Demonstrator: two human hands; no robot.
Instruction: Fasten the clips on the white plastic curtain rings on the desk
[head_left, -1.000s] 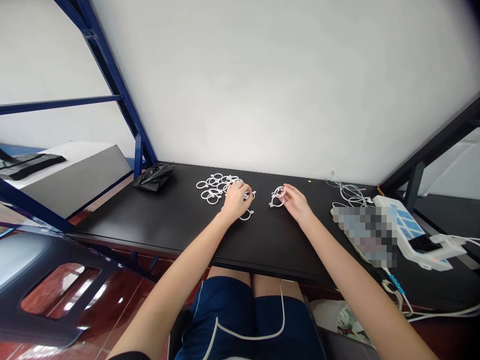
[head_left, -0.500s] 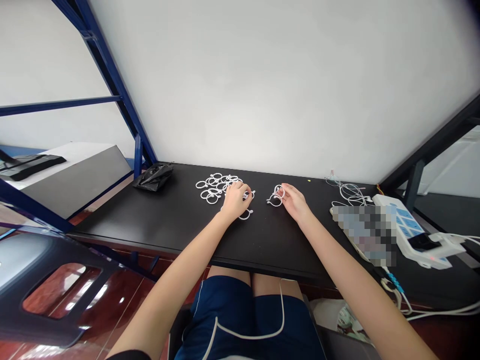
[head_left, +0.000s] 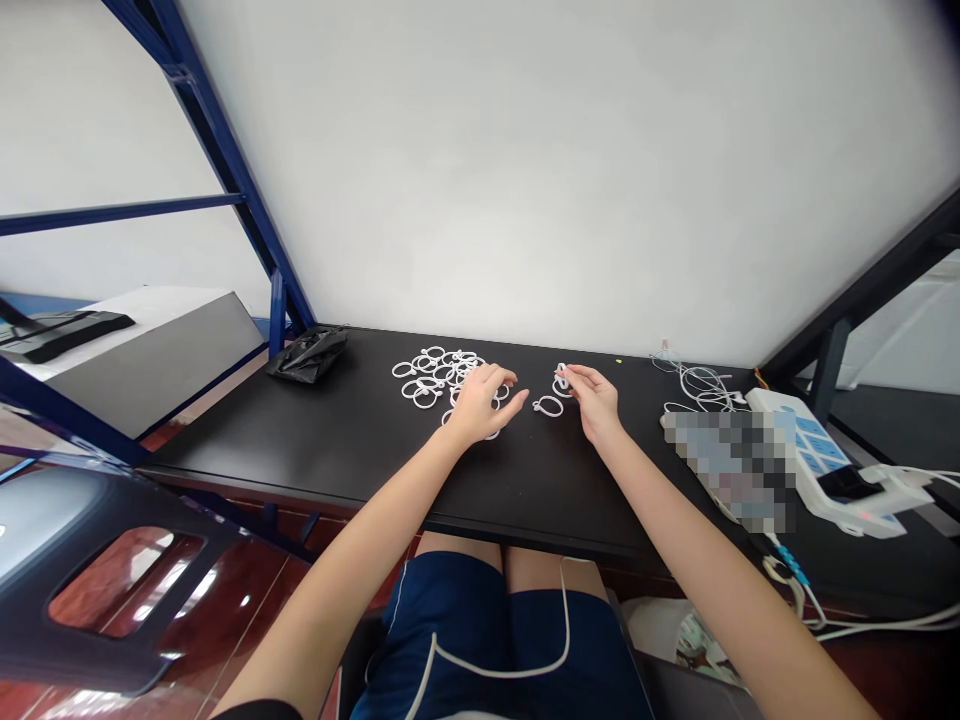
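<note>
I sit in what looks like a workshop or office: black bench [head_left: 360,430], blue metal frame [head_left: 217,130], white power strip [head_left: 814,450], shiny red floor tiles [head_left: 251,625].

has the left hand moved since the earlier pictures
Yes, slightly: the left hand has shifted rightward, farther from the blue frame, with its thumb now spread.

Head view: from above the bench's [head_left: 337,440] near side
Facing: forward and down across the bench
Span: lap [head_left: 465,600] before the bench to wall [head_left: 525,180] behind it
</note>
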